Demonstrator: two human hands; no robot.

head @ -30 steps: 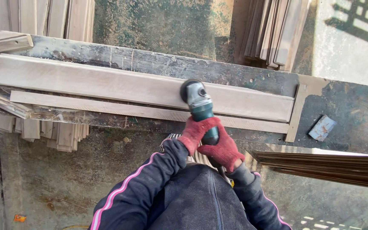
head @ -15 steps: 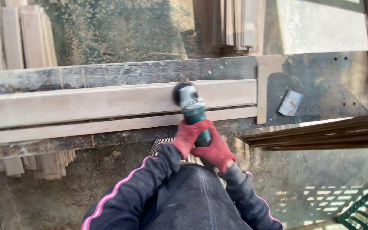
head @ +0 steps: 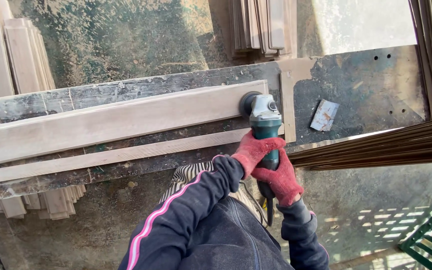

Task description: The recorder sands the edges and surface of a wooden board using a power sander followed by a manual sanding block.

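Dusty workbench (head: 126,92); both red-gloved hands (head: 268,162) clench green grinder (head: 264,125) on pale plank (head: 111,122)

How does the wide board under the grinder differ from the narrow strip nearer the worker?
The wide board is much broader than the narrow strip. The angle grinder, gripped by the left hand and right hand, has its disc on the board's right end; the strip lies untouched. Both are pale, long and lie side by side on the workbench.

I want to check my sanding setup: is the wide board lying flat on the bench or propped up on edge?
Flat. The wide board lies broad face up along the bench, and the grinder disc rests on its right end.
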